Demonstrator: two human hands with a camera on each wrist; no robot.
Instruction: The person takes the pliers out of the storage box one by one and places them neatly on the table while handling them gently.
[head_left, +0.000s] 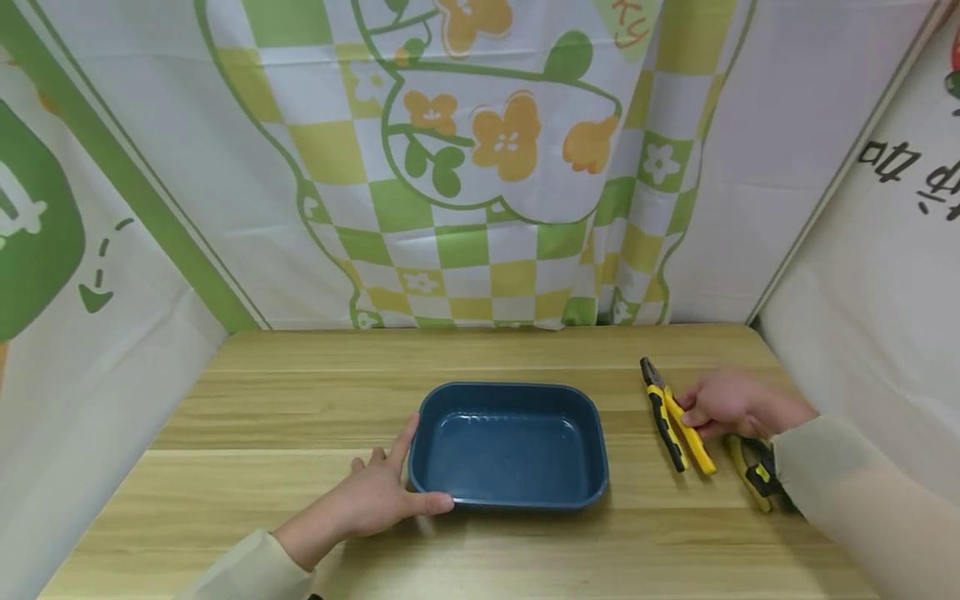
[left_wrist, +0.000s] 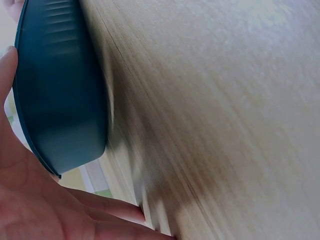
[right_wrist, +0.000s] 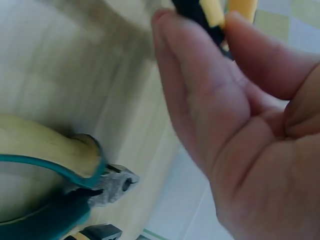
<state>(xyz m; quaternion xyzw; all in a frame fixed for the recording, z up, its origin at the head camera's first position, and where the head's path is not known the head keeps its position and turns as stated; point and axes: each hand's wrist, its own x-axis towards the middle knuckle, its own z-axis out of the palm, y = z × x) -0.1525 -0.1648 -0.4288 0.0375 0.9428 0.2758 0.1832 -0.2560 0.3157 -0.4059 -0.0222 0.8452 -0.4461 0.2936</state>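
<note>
A dark blue plastic bin (head_left: pixel 510 492) sits on the wooden table. My left hand (head_left: pixel 375 496) spreads round its near left corner, thumb on the front rim and fingers straight along the left side. In the left wrist view the bin's outer wall (left_wrist: pixel 65 100) stands beside the left palm (left_wrist: pixel 30 210). At the right, my right hand (head_left: pixel 723 404) pinches one handle of yellow-and-black pliers (head_left: pixel 663 429), whose jaws point away from me. Up close, the thumb and fingers of the right hand (right_wrist: pixel 225 115) meet on that handle (right_wrist: pixel 212 12); the rest is out of frame.
Pliers with teal and pale yellow handles (right_wrist: pixel 50 142) lie below the right hand, and another black-tipped tool (right_wrist: pixel 102 231) is near them. From the head, tool handles (head_left: pixel 750 475) show partly under the right sleeve. A patterned curtain (head_left: pixel 487 250) hangs behind the table (head_left: pixel 300 392).
</note>
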